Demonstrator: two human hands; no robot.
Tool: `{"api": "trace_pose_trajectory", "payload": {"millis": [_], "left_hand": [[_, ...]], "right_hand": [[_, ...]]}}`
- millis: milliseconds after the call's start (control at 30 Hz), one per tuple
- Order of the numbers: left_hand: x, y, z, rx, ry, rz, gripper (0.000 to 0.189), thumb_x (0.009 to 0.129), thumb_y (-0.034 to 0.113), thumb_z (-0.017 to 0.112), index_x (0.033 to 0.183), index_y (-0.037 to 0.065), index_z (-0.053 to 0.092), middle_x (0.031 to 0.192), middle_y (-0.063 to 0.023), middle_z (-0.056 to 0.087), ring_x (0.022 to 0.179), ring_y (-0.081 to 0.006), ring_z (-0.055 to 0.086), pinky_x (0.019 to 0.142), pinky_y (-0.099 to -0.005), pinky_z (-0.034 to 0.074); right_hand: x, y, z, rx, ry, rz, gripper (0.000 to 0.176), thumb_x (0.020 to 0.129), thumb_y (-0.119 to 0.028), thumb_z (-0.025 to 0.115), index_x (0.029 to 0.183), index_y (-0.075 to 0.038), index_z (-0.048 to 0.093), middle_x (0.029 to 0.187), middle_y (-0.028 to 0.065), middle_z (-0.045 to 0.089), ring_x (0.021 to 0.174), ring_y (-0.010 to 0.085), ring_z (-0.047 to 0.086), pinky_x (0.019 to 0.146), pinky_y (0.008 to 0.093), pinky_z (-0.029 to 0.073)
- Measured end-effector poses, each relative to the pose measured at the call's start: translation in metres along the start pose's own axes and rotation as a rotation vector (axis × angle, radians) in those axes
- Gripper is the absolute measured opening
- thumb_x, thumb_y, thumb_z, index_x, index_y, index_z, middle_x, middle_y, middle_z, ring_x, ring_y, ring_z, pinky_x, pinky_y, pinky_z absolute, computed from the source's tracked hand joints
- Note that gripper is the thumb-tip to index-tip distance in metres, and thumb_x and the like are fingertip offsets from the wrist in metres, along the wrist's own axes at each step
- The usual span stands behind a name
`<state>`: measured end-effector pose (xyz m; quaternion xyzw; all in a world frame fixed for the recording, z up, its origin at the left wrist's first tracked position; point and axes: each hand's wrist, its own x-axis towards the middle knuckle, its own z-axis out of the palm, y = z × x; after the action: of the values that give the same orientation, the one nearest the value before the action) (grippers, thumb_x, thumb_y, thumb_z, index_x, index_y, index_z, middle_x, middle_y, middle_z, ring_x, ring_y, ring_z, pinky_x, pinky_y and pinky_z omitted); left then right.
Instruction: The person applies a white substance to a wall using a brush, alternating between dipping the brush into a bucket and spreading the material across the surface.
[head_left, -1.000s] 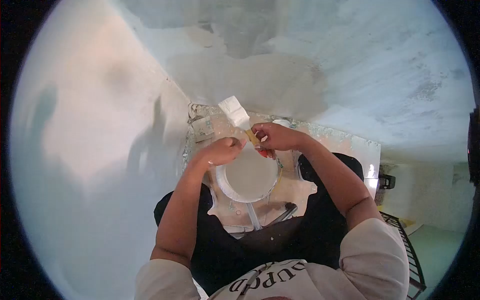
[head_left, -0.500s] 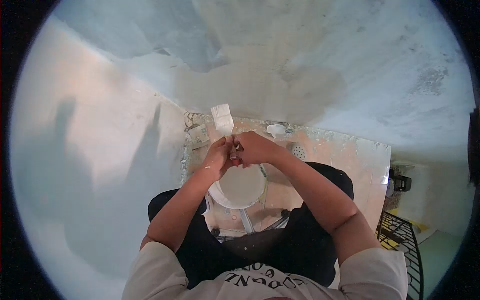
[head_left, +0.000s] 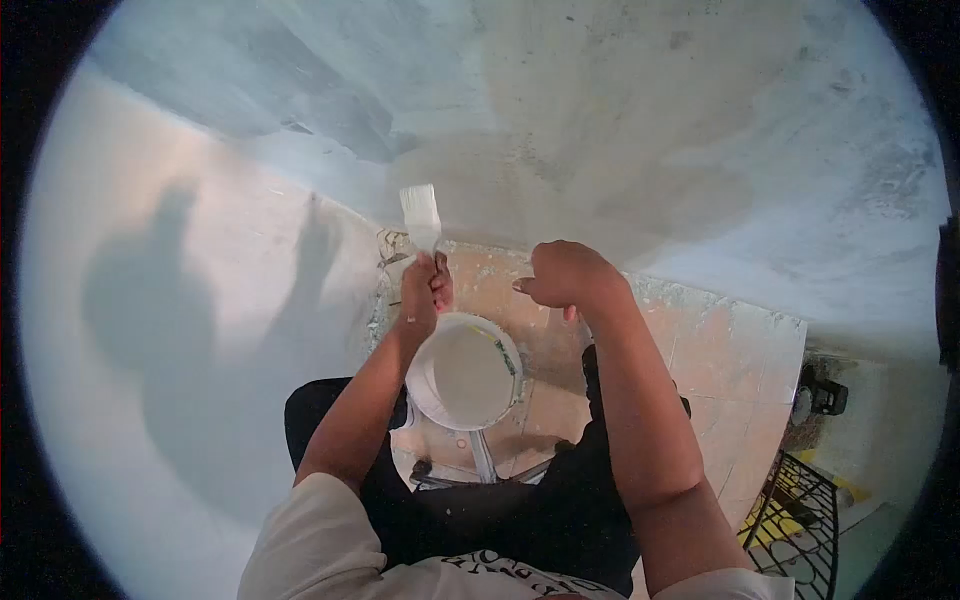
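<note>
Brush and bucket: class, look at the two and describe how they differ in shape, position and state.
The brush is flat and narrow, while the bucket is round and wide-mouthed. The brush is held up in the left hand, bristles pointing away from the person; the bucket stands below, between the knees, unheld. The brush's bristles look coated, whereas the bucket holds pale material. Both look whitish.

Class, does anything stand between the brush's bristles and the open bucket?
Yes, as seen from above: the left hand gripping the brush lies between its bristles and the bucket, with the bristles pointing away. Nothing else visible is in the way.
</note>
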<state>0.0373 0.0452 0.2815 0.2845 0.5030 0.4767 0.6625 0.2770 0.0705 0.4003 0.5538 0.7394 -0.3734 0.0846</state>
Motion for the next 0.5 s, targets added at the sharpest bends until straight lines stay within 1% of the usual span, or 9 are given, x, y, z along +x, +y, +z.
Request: {"api": "trace_pose_trajectory", "payload": {"millis": [33,100,133,200,333,367,400,433,500], "left_hand": [[0.006,0.003,0.004,0.001,0.007,-0.002,0.041,0.091,0.051,0.043,0.078,0.013,0.044,0.054,0.0056,0.030,0.042,-0.0075,0.027,0.040,-0.0235,0.024],[0.020,0.011,0.012,0.081,-0.026,0.167,0.042,0.092,0.051,0.041,0.074,0.012,0.043,0.052,0.0058,0.028,0.040,-0.0074,0.026,0.038,-0.0236,0.022],[0.029,0.013,0.015,0.084,-0.022,0.166,0.042,0.092,0.051,0.041,0.074,0.012,0.043,0.052,0.0058,0.028,0.040,-0.0074,0.026,0.038,-0.0236,0.022],[0.046,0.015,0.019,0.107,0.038,0.058,0.036,0.096,0.035,0.035,0.070,0.012,0.041,0.051,0.0059,0.025,0.037,-0.0067,0.023,0.034,-0.0238,0.018],[0.067,-0.002,0.013,0.211,0.041,-0.023,0.034,0.096,0.031,0.033,0.069,0.012,0.041,0.049,0.0055,0.025,0.036,-0.0069,0.022,0.033,-0.0241,0.018],[0.070,-0.009,0.011,0.169,0.067,-0.174,0.034,0.096,0.030,0.032,0.069,0.012,0.042,0.049,0.0054,0.026,0.036,-0.0070,0.022,0.034,-0.0243,0.018],[0.071,-0.012,0.012,0.126,0.092,-0.321,0.034,0.095,0.030,0.031,0.068,0.012,0.042,0.048,0.0052,0.027,0.036,-0.0071,0.022,0.034,-0.0245,0.018],[0.072,-0.015,0.011,0.119,0.093,-0.325,0.034,0.095,0.030,0.031,0.068,0.012,0.042,0.048,0.0052,0.027,0.036,-0.0071,0.022,0.034,-0.0245,0.018],[0.070,-0.017,0.009,0.246,0.115,-0.581,0.037,0.095,0.035,0.032,0.067,0.013,0.043,0.048,0.0058,0.028,0.036,-0.0072,0.022,0.034,-0.0247,0.018]], "right_hand": [[-0.002,-0.002,-0.002,0.031,-0.016,-0.020,0.042,0.084,-0.033,0.059,0.069,0.006,0.060,0.055,0.0164,0.060,0.049,0.0240,0.062,0.060,0.0373,0.050],[-0.006,-0.004,-0.008,0.028,-0.032,-0.035,0.043,0.084,-0.034,0.058,0.069,0.006,0.060,0.056,0.0164,0.060,0.050,0.0239,0.062,0.060,0.0375,0.050],[-0.005,-0.005,-0.008,0.025,-0.045,-0.043,0.044,0.085,-0.035,0.058,0.069,0.006,0.060,0.058,0.0164,0.061,0.050,0.0238,0.063,0.060,0.0376,0.050],[-0.002,-0.005,-0.006,0.015,-0.032,-0.062,0.045,0.085,-0.036,0.057,0.068,0.006,0.060,0.059,0.0163,0.061,0.050,0.0237,0.063,0.060,0.0375,0.050],[-0.001,-0.008,-0.009,0.046,-0.081,-0.060,0.047,0.085,-0.037,0.055,0.066,0.005,0.059,0.059,0.0155,0.061,0.050,0.0237,0.063,0.059,0.0374,0.051],[-0.001,-0.007,-0.008,0.047,-0.087,-0.056,0.047,0.085,-0.037,0.055,0.066,0.005,0.059,0.059,0.0155,0.061,0.050,0.0237,0.063,0.059,0.0374,0.051],[0.000,-0.007,-0.008,0.032,-0.092,-0.026,0.040,0.082,-0.037,0.058,0.078,0.002,0.063,0.076,0.0169,0.063,0.069,0.0284,0.063,0.069,0.0394,0.050],[0.001,-0.006,-0.008,0.014,-0.100,0.002,0.039,0.079,-0.037,0.061,0.090,0.000,0.067,0.093,0.0184,0.066,0.088,0.0331,0.063,0.079,0.0413,0.049],[0.002,-0.004,-0.009,0.006,-0.112,0.016,0.040,0.079,-0.037,0.061,0.090,0.000,0.067,0.093,0.0187,0.065,0.088,0.0336,0.063,0.079,0.0415,0.049]]}}
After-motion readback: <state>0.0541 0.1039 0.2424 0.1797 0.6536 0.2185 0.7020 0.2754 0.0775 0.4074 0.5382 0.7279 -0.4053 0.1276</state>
